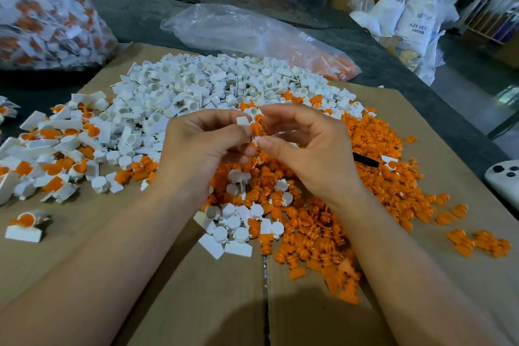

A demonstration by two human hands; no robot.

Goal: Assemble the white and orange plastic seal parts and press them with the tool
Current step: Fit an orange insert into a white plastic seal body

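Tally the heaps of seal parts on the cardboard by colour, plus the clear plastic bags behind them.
White heap: 1
Orange heap: 1
Assembled white-and-orange heap: 1
Clear plastic bags: 2
Total: 5

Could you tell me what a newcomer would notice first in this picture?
Probably the two heaps on the cardboard: white parts at the back, orange parts spreading right. At the centre, the left hand and right hand pinch a white-and-orange seal between them; assembled seals lie piled on the left.
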